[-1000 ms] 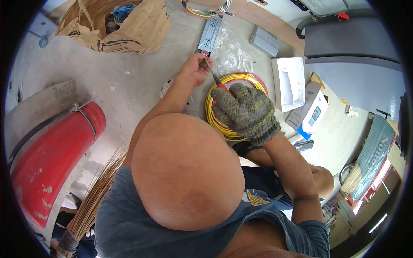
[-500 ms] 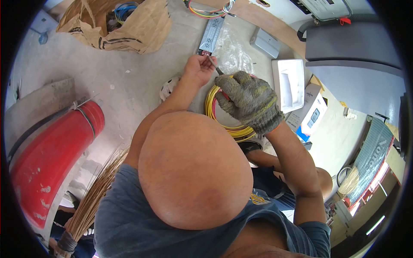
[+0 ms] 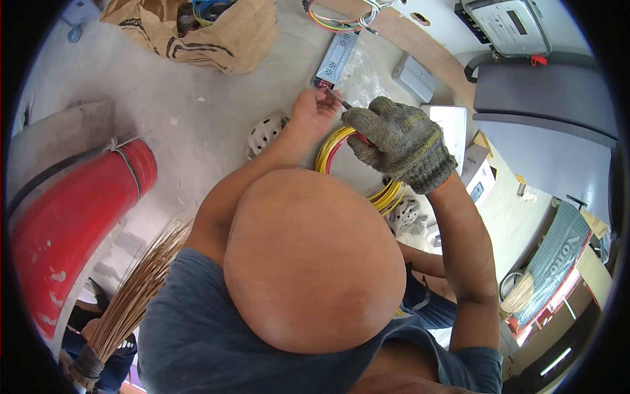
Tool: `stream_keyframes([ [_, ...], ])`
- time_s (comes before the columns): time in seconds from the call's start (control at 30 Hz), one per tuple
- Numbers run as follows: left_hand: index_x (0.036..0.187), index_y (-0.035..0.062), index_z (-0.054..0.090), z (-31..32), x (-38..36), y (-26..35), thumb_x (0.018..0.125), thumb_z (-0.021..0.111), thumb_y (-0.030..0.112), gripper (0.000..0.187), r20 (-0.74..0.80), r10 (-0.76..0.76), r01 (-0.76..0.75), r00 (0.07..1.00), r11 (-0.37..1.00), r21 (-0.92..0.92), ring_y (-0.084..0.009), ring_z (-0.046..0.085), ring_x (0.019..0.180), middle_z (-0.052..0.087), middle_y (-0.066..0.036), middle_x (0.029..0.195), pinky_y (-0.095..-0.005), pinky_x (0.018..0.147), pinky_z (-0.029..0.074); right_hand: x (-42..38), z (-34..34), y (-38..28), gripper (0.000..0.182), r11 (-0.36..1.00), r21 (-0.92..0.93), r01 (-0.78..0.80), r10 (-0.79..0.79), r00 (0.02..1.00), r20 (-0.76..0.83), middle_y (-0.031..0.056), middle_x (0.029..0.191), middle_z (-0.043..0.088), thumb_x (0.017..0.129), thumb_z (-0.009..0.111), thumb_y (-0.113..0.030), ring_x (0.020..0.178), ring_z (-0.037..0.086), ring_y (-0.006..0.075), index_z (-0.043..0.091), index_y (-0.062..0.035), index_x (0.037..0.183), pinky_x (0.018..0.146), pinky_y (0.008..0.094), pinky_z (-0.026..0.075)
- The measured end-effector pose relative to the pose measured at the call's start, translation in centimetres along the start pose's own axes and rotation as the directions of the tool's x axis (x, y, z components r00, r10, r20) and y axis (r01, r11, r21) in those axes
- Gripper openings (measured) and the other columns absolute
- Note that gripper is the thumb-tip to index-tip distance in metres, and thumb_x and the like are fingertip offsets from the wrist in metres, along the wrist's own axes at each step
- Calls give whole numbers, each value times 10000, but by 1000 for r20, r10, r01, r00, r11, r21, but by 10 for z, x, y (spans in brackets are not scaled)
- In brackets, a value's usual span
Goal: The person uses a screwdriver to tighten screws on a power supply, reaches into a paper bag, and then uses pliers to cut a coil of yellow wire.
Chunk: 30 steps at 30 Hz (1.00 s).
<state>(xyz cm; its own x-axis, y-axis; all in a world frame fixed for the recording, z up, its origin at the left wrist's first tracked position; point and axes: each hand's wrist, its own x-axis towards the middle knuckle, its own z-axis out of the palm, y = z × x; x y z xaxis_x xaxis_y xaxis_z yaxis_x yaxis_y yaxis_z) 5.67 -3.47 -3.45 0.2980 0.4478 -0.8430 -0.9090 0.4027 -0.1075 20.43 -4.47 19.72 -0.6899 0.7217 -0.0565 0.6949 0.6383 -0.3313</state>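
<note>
Our left hand (image 3: 317, 113), bare, at twelve o'clock: palm partly up, fingers bent. Our right hand (image 3: 401, 141), gloved, at two o'clock, fingers curled closed. Right elbow (image 3: 478, 294) bent, at four o'clock; both forearms (image 3: 462, 230) angled inward.

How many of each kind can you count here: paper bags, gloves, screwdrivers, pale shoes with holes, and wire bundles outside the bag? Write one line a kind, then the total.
Paper bag: 1
Glove: 1
Screwdriver: 1
Pale shoes with holes: 2
Wire bundles outside the bag: 2
Total: 7
</note>
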Motion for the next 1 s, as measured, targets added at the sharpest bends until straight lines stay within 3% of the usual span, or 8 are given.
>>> stream_keyframes([
  [0.3, 1020, -31, 567, -4, 0, -3, 816, 449, 11, 239, 55, 34, -37, 998, 997, 64, -289, 636, 854, 649, -187, 982, -522, 828, 577, 9, -7, -8, 247, 998, -51, 23, -18, 995, 97, 112, 866, 630, 816, 695, -304, 718, 652, 320, 646, -201, 1036, 618, 435, 536],
  [0.37, 1029, -35, 565, -7, 0, 1, 811, 450, 4, 250, 128, -8, -9, 992, 992, 129, -282, 640, 841, 649, -189, 967, -503, 818, 582, 10, -7, -8, 238, 998, -60, 24, -17, 993, 114, 117, 864, 631, 814, 692, -301, 718, 654, 322, 643, -203, 1024, 618, 438, 536],
  [0.53, 1029, -33, 551, 3, -12, -1, 799, 456, -18, 249, 153, -30, 18, 988, 997, 78, -281, 651, 863, 647, -189, 969, -467, 790, 585, 12, -9, -9, 219, 997, -66, 28, -20, 992, 122, 122, 849, 631, 806, 686, -298, 720, 657, 328, 635, -203, 996, 614, 445, 536],
  [0.6, 1022, -29, 545, 5, -16, -2, 796, 460, -26, 242, 130, -23, 19, 991, 999, 35, -285, 653, 874, 646, -189, 971, -456, 782, 584, 12, -9, -7, 259, 991, -102, 83, -75, 994, 79, 73, 780, 572, 798, 730, -263, 645, 633, 273, 670, -204, 1043, 551, 380, 510],
  [0.7, 992, -9, 534, 4, -14, -2, 794, 465, -35, 211, 166, -38, 33, 985, 999, 28, -291, 652, 877, 645, -189, 977, -443, 778, 580, 12, -8, -5, 252, 990, -108, 88, -79, 994, 77, 73, 778, 571, 794, 733, -258, 636, 631, 270, 674, -203, 1033, 549, 374, 511],
  [0.83, 976, 10, 529, 1, -10, -3, 804, 476, -23, 183, 175, -27, 22, 984, 999, 31, -328, 647, 887, 644, -200, 980, -530, 816, 556, 14, -8, -4, 259, 993, -92, 79, -71, 993, 90, 76, 777, 572, 786, 740, -253, 636, 630, 275, 679, -201, 1033, 552, 378, 512],
  [0.9, 974, 12, 532, 1, -10, -3, 807, 479, -20, 178, 169, -27, 22, 985, 999, 30, -340, 645, 894, 644, -204, 977, -568, 831, 544, 14, -10, -2, 223, 997, -66, 35, -25, 989, 147, 109, 830, 616, 806, 689, -298, 710, 648, 317, 627, -200, 997, 608, 437, 533],
  [1.0, 957, 10, 542, 1, -11, -2, 814, 486, -13, 156, 229, -38, 29, 973, 999, 45, -360, 638, 909, 644, -210, 971, -621, 862, 519, 12, -8, 3, 238, 997, -48, 61, -56, 992, 109, 108, 839, 609, 803, 694, -303, 715, 646, 314, 631, -207, 1011, 607, 436, 530],
])
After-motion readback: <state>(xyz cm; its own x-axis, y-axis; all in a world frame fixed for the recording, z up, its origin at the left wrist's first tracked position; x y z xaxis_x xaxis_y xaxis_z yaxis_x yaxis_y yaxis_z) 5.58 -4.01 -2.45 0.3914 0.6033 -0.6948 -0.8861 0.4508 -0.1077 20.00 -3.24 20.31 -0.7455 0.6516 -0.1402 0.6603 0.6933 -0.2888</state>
